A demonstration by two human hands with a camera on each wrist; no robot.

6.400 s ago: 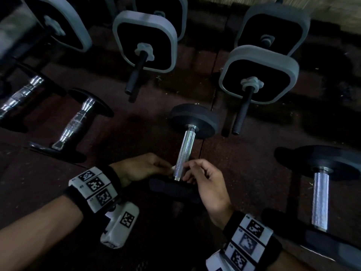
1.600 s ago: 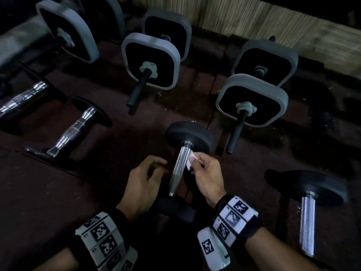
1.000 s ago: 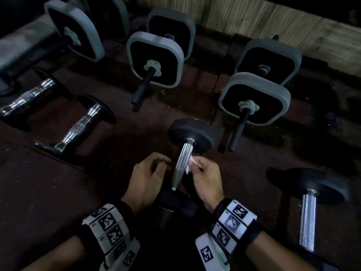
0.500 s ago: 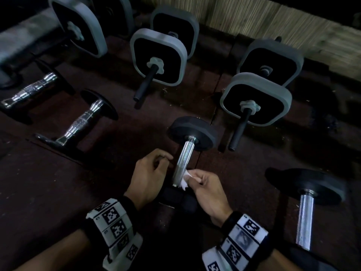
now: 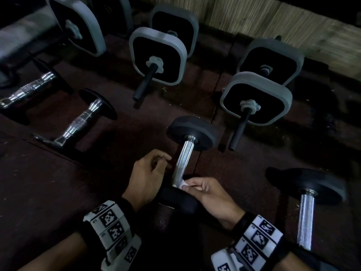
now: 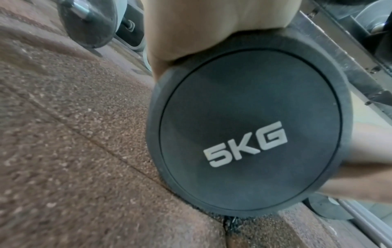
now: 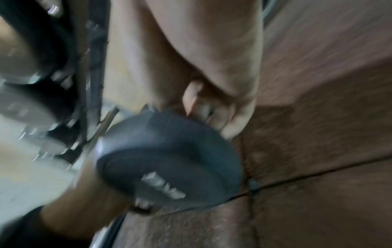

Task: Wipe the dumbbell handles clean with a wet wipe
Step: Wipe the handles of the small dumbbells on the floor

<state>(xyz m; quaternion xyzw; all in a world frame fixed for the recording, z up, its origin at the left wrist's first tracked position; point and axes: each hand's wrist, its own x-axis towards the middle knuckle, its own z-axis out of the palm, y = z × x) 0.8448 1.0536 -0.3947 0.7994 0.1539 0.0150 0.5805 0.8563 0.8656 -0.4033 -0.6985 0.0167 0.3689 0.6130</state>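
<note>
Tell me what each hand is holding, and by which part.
The right hand pinches a white wet wipe by its bunched end against the near end of the dumbbell handle. The left hand holds nothing, fingers loosely curled beside the handle.

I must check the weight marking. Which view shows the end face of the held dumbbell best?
Left wrist: the end face fills the frame, "5KG" sharp. Right wrist shows it blurred; head shows only its edge.

Wet wipe [image 5: 183,185] in right hand [image 5: 210,194], now lower, at handle's [image 5: 181,163] near end.
</note>
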